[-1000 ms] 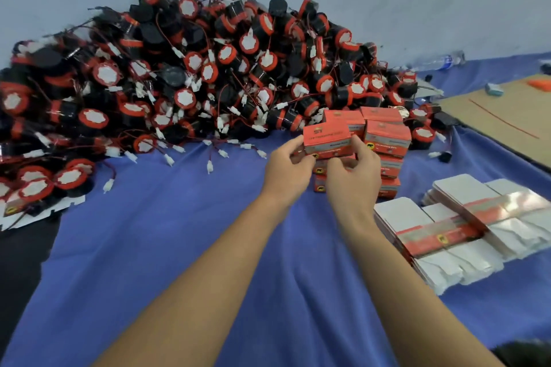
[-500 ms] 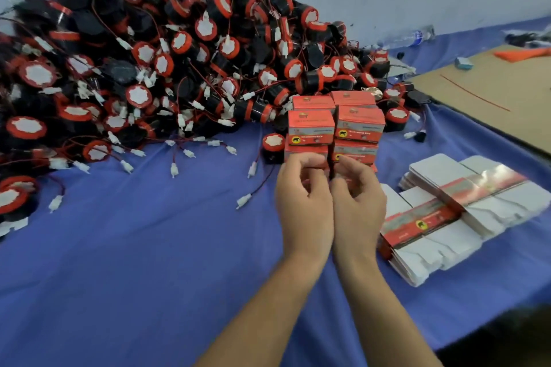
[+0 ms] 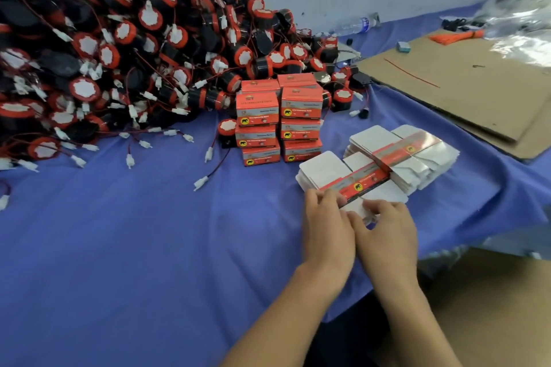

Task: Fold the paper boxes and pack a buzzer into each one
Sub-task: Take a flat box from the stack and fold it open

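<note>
A big pile of black and red buzzers (image 3: 119,53) with red wires covers the far left of the blue cloth. One loose buzzer (image 3: 227,128) lies beside a stack of folded orange boxes (image 3: 280,122) in the middle. Right of them lie two stacks of flat paper boxes, a near one (image 3: 328,170) and a far one (image 3: 417,152). My left hand (image 3: 326,226) rests its fingertips on the near stack's front edge. My right hand (image 3: 387,232) pinches a white flap at the same edge, close against the left hand.
A sheet of brown cardboard (image 3: 477,92) lies at the far right, with a water bottle (image 3: 354,25) by the wall behind it. The blue cloth (image 3: 149,232) ends at the table's edge near my right arm; a brown surface (image 3: 492,307) sits below.
Both hands left the stack of folded orange boxes and moved down and right to the near stack of flat boxes. The view swung right.
</note>
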Tool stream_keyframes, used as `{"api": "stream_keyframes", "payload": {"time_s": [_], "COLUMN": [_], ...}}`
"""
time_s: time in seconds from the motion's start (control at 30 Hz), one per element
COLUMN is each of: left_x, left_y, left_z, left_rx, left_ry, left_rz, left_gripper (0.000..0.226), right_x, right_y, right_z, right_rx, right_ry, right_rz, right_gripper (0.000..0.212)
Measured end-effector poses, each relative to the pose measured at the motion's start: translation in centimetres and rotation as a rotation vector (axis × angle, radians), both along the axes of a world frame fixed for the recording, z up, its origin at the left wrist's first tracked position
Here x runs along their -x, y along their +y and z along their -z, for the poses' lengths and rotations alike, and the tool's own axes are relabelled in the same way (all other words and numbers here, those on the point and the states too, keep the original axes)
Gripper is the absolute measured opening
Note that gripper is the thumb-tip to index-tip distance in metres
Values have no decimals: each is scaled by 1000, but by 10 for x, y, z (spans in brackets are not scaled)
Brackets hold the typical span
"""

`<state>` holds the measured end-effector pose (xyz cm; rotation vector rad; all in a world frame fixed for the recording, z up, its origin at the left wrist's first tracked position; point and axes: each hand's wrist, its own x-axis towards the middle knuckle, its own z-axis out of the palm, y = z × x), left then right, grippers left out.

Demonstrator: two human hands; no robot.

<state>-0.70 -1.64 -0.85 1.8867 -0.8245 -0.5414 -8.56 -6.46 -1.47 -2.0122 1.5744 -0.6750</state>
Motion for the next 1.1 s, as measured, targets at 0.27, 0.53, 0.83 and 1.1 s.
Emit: {"api": "stream_keyframes", "payload": {"time_s": [0.27, 0.53, 0.83, 1.1], "left_x": [6, -23, -64, -71], "left_y": [8, 63, 190, 262], "left_z": [-10, -45, -41, -29], "left_rx": [199, 595, 579, 489], "left_ry": [110, 712, 491, 426], "left_rz": [-125, -227, -360, -466], "left_gripper": [45, 33, 27, 22], "right_x": [8, 1, -43, -86], "right_y": [-2, 67, 115, 167], "right_z": [-6, -43, -75, -65], "right_rx": [77, 154, 73, -75], "right_ry": [-92, -322, 6, -21], "right_rz": [-37, -276, -908, -1060], "right_gripper": [34, 27, 73, 63]}}
